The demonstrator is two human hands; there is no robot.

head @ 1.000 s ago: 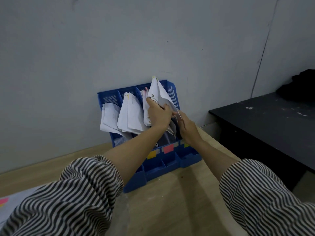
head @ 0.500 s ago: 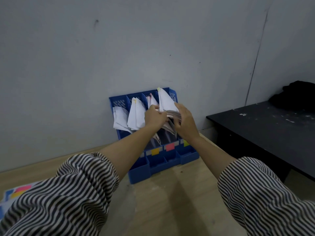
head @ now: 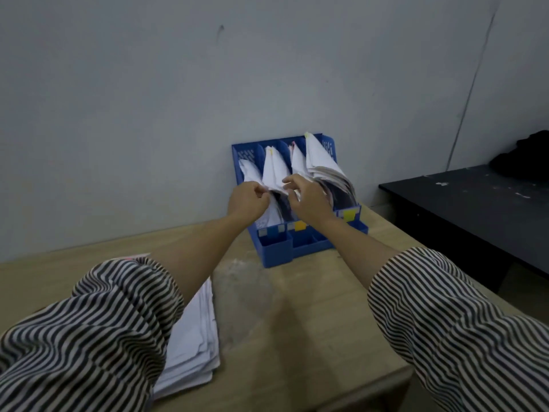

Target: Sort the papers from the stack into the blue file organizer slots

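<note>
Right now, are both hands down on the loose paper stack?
No, both hands are up at the blue organizer; the stack lies untouched.

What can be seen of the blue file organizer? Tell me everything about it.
The blue file organizer looks like moulded plastic, standing upright on the wooden table against the grey wall. Tall dividers with perforated panels split it into slots, each holding leaning white papers; the rightmost bundle is thickest and fans forward. Low open compartments line its front, with yellow and pale tabs stuck along the ledge above them. The left hand and right hand reach into the middle slots, handling sheets there.
</note>
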